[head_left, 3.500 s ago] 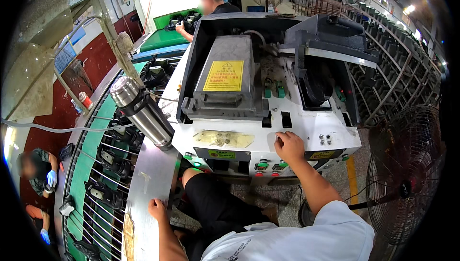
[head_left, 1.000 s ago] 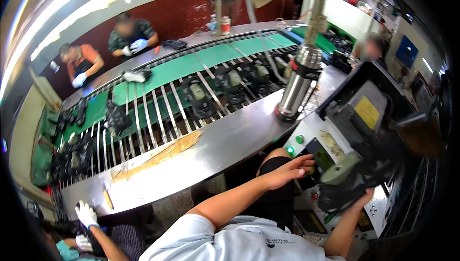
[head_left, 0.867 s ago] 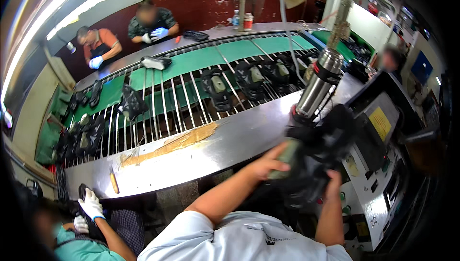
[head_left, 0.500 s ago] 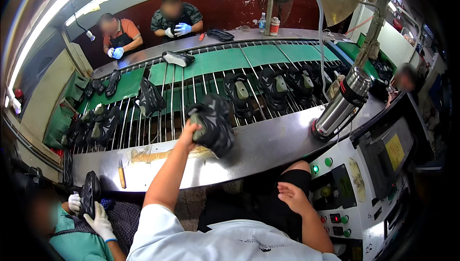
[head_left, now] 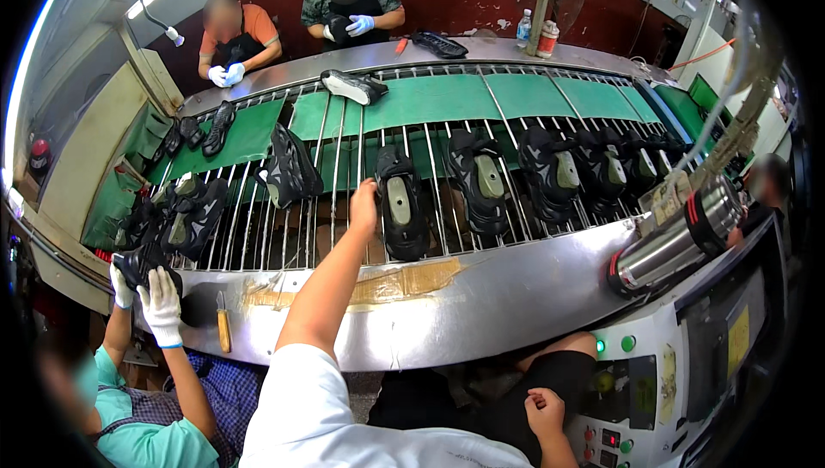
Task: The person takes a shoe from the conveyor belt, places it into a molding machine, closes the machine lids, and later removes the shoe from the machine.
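Observation:
My left hand (head_left: 364, 207) reaches over the conveyor, beside a black shoe (head_left: 412, 232) with an olive-green shoe last (head_left: 399, 201) in its opening. The shoe rests on the metal rods, and the fingers are stretched out along its left side; whether they still touch it I cannot tell. To its right stands a row of similar shoes on lasts, the nearest being a black shoe (head_left: 478, 183). Low on the right, my right hand (head_left: 545, 412) is held above my thigh, fingers curled in, with nothing seen in it.
A metal ledge (head_left: 516, 309) borders the rod conveyor, with a yellow-handled knife (head_left: 223, 326) and a steel thermos (head_left: 670, 240) on it. A control panel (head_left: 619, 399) stands at right. A gloved co-worker at lower left holds a shoe (head_left: 148, 266); two more people work across the conveyor.
My left hand has moved the shoe forward from above the ledge onto the rods and loosened its grip. My right hand's fingers have curled in. The left co-worker has raised a shoe toward the ledge.

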